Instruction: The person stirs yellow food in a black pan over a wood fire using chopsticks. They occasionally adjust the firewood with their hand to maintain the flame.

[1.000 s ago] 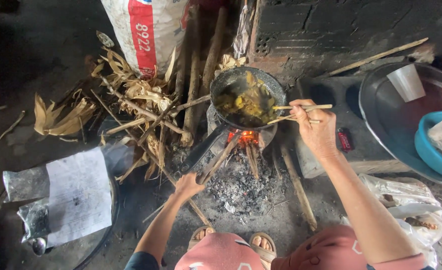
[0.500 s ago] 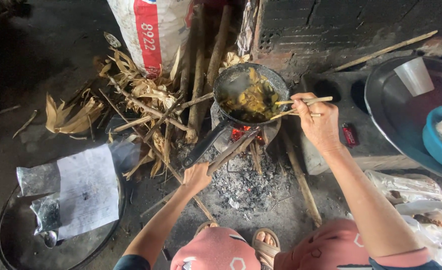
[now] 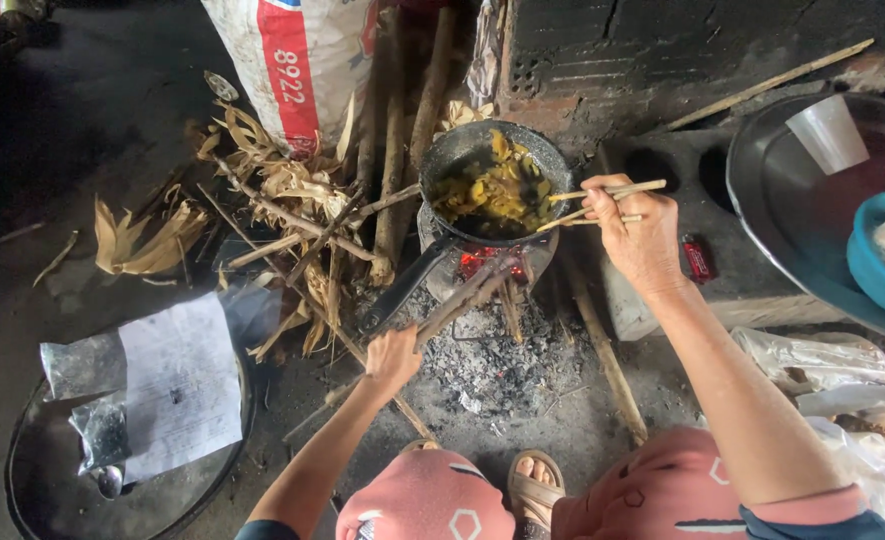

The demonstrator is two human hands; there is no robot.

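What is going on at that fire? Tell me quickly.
A person crouches over a small wood fire, cooking. The right hand holds chopsticks whose tips reach into the yellow-green food in a dark pan set above the flames. The left hand has its grip on a stick of firewood that points in under the pan. Ash lies in front of the fire.

The pan (image 3: 492, 185) sits on the fire ahead of my knees, its handle (image 3: 402, 290) pointing back toward my left hand (image 3: 394, 357). My right hand (image 3: 637, 235) holds chopsticks (image 3: 602, 205) over its right rim. Sticks and husks (image 3: 292, 215) lie left (sack (image 3: 297, 60) behind them), trays (image 3: 822, 200) right.
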